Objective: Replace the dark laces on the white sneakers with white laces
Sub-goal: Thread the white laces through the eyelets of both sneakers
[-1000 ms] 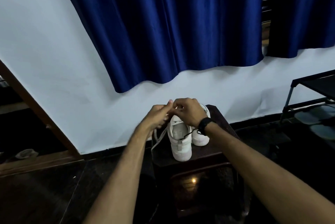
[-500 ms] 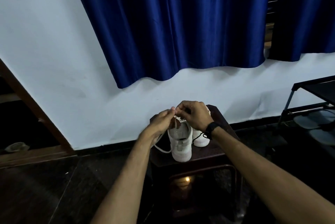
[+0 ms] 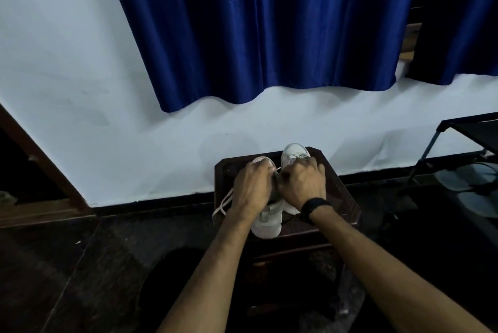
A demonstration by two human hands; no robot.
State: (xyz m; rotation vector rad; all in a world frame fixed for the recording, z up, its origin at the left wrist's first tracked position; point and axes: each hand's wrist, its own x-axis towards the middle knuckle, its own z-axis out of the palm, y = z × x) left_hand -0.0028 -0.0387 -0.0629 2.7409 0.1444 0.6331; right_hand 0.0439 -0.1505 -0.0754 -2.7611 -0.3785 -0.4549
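Both grips are curled and close together over the nearer of 2 white sneakers: the left hand lies across the upper of the near sneaker with its fingers bent down towards the lacing, and the right hand is just beside it, knuckles up, fingers tucked under. A short tip of white lace shows in the narrow gap between the 2 hands, so each appears to be pinching it, though the fingertips themselves are hidden. More of that white lace hangs in a loose loop off the left side of the near sneaker, over the left edge of the table. The far sneaker stands just behind the right hand, near the back edge of the table, its toe pointing away towards the wall. A thin dark lace trails on the tabletop just beside the near sneaker, under the right wrist, which wears a black watch. The table is a small dark one standing on a dark floor, close to the white wall. A blue curtain hangs above, and a dark metal rack stands at the right.
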